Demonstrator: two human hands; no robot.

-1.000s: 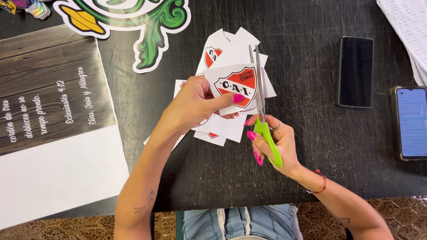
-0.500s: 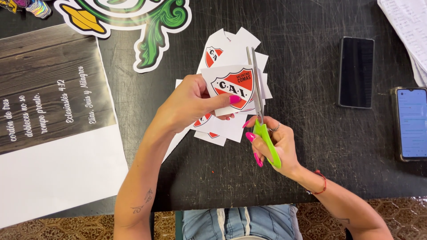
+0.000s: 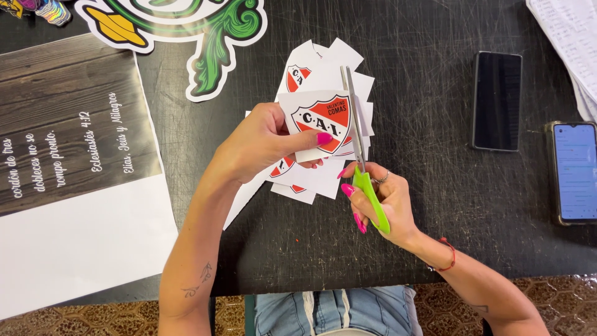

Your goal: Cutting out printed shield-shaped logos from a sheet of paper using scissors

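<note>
My left hand [image 3: 264, 140] pinches a white paper piece [image 3: 311, 118] printed with a red, white and black shield. My right hand [image 3: 379, 199] grips green-handled scissors [image 3: 360, 155], whose blades run up along the shield's right edge, cutting the paper. Under both hands lies a loose pile of similar shield cut-outs [image 3: 317, 74] on the scratched black table [image 3: 435, 249].
A large print with a wood-plank picture and white lower part [image 3: 68, 186] lies at the left. A green and yellow ornamental cut-out [image 3: 211, 43] sits at the top. Two phones, one dark [image 3: 497, 99] and one lit [image 3: 575, 171], lie at the right, with papers [image 3: 569, 37] above.
The held shield paper has turned slightly and the scissors have shifted a little along its right edge. Both hands stay in the same spot.
</note>
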